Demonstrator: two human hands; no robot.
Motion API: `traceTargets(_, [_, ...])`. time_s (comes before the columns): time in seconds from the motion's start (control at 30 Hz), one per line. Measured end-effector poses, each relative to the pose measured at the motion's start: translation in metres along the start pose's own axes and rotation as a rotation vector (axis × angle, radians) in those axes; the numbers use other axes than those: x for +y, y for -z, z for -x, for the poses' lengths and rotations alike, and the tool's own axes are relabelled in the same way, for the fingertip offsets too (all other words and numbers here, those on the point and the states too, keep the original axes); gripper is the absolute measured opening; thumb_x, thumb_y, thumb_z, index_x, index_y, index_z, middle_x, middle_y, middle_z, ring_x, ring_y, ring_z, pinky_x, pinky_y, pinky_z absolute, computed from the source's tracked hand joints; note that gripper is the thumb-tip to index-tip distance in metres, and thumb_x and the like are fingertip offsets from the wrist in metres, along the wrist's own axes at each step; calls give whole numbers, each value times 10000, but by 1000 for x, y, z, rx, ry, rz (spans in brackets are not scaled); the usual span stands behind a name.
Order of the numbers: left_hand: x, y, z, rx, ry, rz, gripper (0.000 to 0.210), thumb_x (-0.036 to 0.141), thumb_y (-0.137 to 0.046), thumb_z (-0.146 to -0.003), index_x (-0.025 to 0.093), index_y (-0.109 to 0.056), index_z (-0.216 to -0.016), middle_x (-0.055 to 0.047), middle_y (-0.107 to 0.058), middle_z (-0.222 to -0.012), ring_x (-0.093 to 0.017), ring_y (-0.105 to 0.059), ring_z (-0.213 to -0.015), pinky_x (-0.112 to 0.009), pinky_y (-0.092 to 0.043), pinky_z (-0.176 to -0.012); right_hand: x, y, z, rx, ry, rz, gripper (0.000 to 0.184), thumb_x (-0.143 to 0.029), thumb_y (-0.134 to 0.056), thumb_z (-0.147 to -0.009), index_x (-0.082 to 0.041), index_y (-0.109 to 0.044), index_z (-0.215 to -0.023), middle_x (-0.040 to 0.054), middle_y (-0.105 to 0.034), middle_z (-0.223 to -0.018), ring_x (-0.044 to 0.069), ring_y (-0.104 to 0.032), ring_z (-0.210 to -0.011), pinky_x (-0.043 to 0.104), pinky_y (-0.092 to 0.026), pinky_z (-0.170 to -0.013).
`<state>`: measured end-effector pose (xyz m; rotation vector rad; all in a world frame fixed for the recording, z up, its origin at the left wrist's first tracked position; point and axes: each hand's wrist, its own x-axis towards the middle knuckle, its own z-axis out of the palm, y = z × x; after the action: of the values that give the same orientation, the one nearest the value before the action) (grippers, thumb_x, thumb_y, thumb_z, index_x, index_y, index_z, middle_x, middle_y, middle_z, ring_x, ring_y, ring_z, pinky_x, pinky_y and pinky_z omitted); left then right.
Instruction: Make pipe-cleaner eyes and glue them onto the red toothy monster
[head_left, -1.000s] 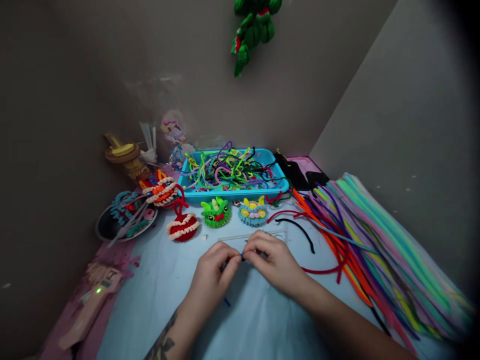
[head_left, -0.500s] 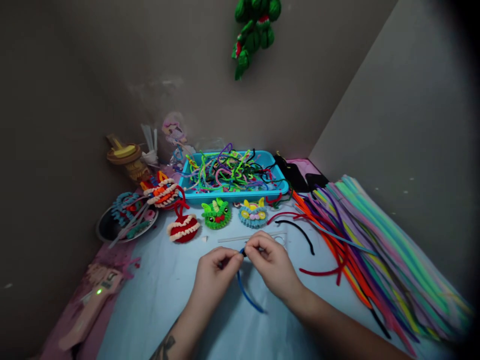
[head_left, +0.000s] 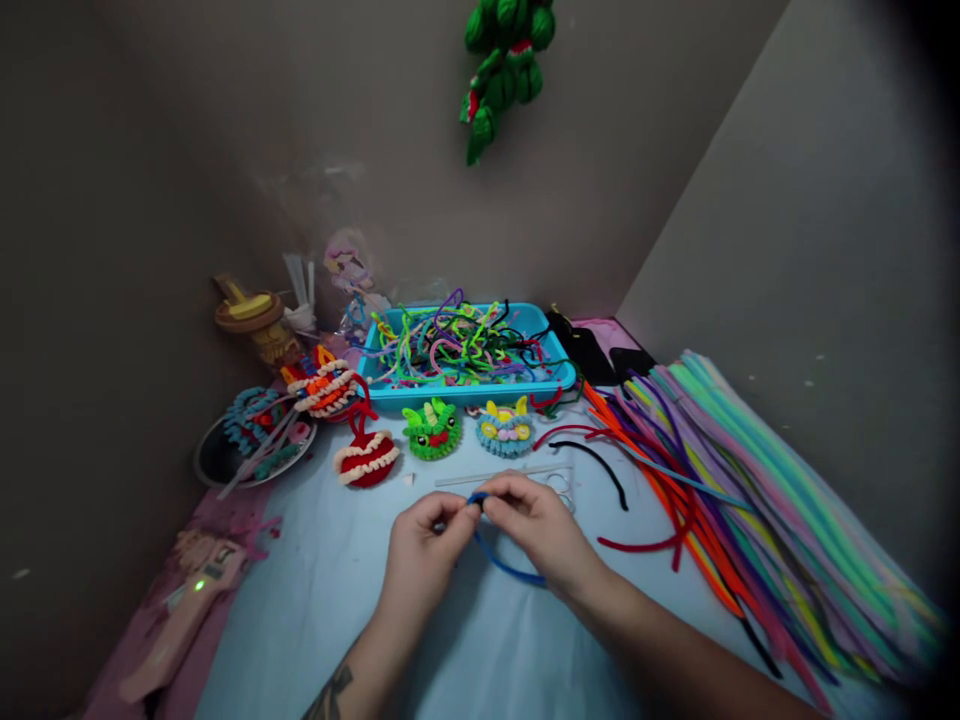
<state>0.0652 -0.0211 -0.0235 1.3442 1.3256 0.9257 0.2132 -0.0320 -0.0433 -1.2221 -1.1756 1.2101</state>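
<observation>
A blue pipe cleaner is pinched between both hands above the table, its free end curving down and to the right. My left hand grips it with thumb and index finger. Close beside it, fingertips nearly meeting, my right hand is closed on the same pipe cleaner. A small dark bit shows between the fingertips; what it is I cannot tell. Just beyond the hands lie scissors, partly hidden by the right hand. Past them sit a green dragon head and a blue and yellow animal head of pipe cleaner.
A blue tray of tangled pipe cleaner scraps stands at the back. Long coloured pipe cleaners spread over the right side. At left are a red and cream ornament, a metal bowl and a pink tool with a green light.
The blue pipe cleaner now loops over between the fingertips, and its free end has swung up and right. Both hands stay close together in nearly the same place.
</observation>
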Motion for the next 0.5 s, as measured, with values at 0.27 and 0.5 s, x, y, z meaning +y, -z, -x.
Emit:
traceTargets(0.27, [-4, 7, -3, -159, -136, -191, 170, 272, -611, -735, 159, -637, -610, 5, -555, -572, -116, -475, -540, -206, -365, -496, -22, 20, -2, -98, 241, 427, 108, -146, -611, -778, -207, -700, -769, 20, -623, -764, 156, -593, -746, 272, -455, -682])
traceTargets(0.5, [-6, 7, -1, -181, -240, -304, 140, 215, -587, -748, 170, -643, -628, 3, -570, -590, -125, -507, -563, -219, -378, -533, -22, 16, -1, -127, 142, 486, 155, -118, -608, -754, -196, -670, -634, -9, -579, -645, 139, -566, -660, 244, -405, -608])
